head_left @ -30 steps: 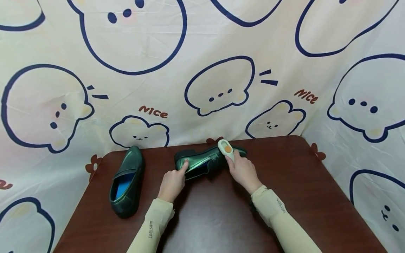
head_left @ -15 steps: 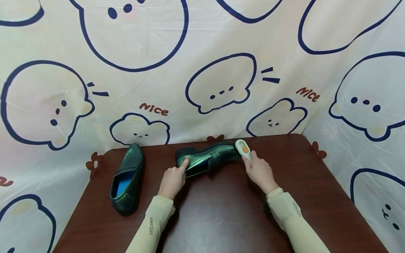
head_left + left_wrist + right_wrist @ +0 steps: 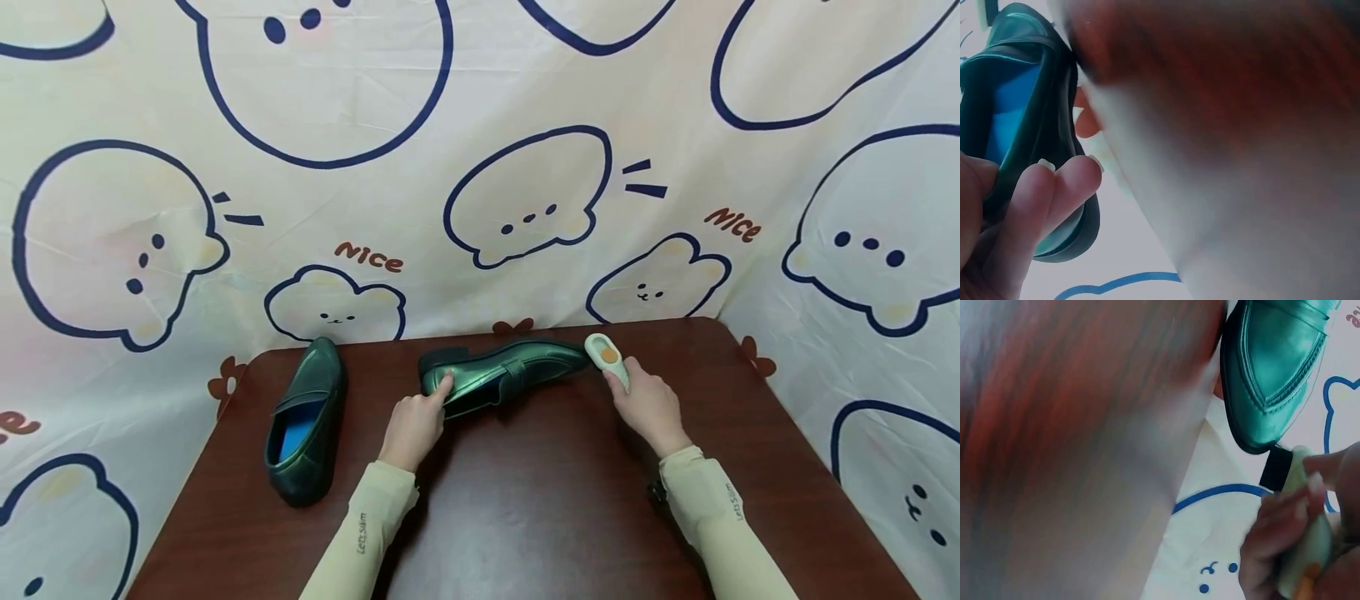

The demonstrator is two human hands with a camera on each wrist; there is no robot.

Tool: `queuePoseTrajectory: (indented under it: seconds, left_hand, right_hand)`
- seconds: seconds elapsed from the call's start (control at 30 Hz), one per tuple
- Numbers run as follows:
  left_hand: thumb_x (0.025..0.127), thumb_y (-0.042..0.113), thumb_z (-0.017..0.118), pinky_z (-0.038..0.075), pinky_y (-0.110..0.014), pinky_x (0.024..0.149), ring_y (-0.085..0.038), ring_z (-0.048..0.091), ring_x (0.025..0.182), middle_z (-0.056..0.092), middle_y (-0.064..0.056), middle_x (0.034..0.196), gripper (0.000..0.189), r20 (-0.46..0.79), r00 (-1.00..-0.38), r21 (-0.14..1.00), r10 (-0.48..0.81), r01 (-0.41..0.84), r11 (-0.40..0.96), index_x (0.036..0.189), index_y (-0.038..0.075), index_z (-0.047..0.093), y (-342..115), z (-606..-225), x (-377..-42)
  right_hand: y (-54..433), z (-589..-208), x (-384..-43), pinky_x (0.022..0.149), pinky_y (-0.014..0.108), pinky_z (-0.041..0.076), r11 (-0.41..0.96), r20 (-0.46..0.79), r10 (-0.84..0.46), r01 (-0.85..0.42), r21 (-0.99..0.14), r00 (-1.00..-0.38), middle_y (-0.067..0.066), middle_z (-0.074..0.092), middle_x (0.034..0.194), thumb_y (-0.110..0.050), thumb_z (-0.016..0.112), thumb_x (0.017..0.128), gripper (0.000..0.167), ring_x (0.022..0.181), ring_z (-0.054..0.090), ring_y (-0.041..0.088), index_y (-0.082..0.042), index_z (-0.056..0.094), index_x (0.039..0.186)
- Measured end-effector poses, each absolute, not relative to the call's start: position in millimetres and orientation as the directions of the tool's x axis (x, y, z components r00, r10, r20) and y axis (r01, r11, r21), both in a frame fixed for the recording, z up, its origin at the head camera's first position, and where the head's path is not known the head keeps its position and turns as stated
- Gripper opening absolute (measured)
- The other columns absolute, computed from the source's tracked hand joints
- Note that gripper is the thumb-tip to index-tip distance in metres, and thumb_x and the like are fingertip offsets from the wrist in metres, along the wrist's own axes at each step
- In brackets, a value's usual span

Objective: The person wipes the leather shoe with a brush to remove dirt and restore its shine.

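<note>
A dark green loafer [image 3: 543,360] lies tipped at the table's back, its opening turned toward me and its toe to the right. My left hand [image 3: 412,429] grips its heel; in the left wrist view, thumb and fingers pinch the heel's rim beside the blue insole [image 3: 1013,109]. Just past the toe, my right hand [image 3: 651,408] holds a small shoe brush [image 3: 604,353] by its pale handle with an orange spot. The right wrist view shows the brush's black face [image 3: 1276,469] close at the tip of the loafer's toe [image 3: 1279,362].
A matching green loafer [image 3: 306,425] stands upright at the left of the brown table [image 3: 540,517], toe pointing away from me. A cartoon-printed cloth [image 3: 517,83] hangs behind the table and along both sides.
My right hand has moved the brush rightward along the loafer, from beside the strap to the toe's tip and just beyond. The left hand keeps its grip at the heel.
</note>
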State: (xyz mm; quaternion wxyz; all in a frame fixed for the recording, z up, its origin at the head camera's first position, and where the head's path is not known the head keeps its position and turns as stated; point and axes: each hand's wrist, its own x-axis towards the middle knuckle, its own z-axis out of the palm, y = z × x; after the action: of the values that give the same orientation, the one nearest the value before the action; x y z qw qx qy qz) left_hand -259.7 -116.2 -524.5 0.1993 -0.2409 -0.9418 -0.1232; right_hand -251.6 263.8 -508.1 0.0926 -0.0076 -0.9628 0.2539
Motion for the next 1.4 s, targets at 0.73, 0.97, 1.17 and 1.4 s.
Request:
queuePoseTrajectory:
  seconds: [0.73, 0.97, 1.17, 1.4]
  left_hand:
    - [0.091, -0.002, 0.068, 0.024, -0.027, 0.041, -0.011, 0.028, 0.036, 0.033, 0.003, 0.045, 0.049, 0.429, -0.810, 0.119, 0.400, 0.490, 0.864, 0.136, 0.010, 0.054, -118.1, -526.3, -262.8]
    - [0.090, -0.003, 0.069, 0.025, -0.028, 0.041, -0.013, 0.030, 0.036, 0.033, 0.002, 0.045, 0.050, 0.429, -0.817, 0.130, 0.386, 0.478, 0.869, 0.137, 0.011, 0.054, -118.3, -529.9, -263.3]
    - [0.091, -0.002, 0.068, 0.026, -0.028, 0.041, -0.013, 0.031, 0.037, 0.034, 0.002, 0.045, 0.051, 0.413, -0.827, 0.126, 0.381, 0.467, 0.875, 0.138, 0.011, 0.055, -118.4, -525.9, -263.4]
    - [0.093, -0.003, 0.067, 0.022, -0.026, 0.043, -0.011, 0.029, 0.037, 0.034, 0.002, 0.046, 0.054, 0.403, -0.826, 0.123, 0.393, 0.475, 0.871, 0.143, 0.013, 0.056, -116.6, -524.1, -263.9]
  right_hand:
    - [195.0, -493.2, -274.1, 0.050, 0.033, 0.038, 0.823, 0.254, -0.070, -0.200, -0.532, -0.965, 0.004, 0.054, 0.067, -0.041, 0.056, 0.106, 0.031, 0.055, 0.050, 0.020, -0.010, 0.058, 0.108]
    - [220.9, -506.1, -269.9, 0.054, 0.033, 0.037, 0.822, 0.187, -0.051, -0.147, -0.551, -0.981, 0.003, 0.051, 0.070, -0.044, 0.055, 0.107, 0.030, 0.060, 0.048, 0.020, -0.015, 0.057, 0.113]
    - [247.2, -510.6, -265.2, 0.058, 0.034, 0.037, 0.835, 0.123, -0.039, -0.100, -0.541, -0.992, 0.005, 0.055, 0.076, -0.046, 0.056, 0.106, 0.037, 0.066, 0.050, 0.022, -0.015, 0.057, 0.127]
    - [273.9, -512.7, -260.0, 0.063, 0.034, 0.039, 0.834, 0.074, -0.054, -0.086, -0.545, -0.996, 0.006, 0.061, 0.087, -0.052, 0.053, 0.106, 0.044, 0.076, 0.054, 0.023, -0.015, 0.058, 0.128]
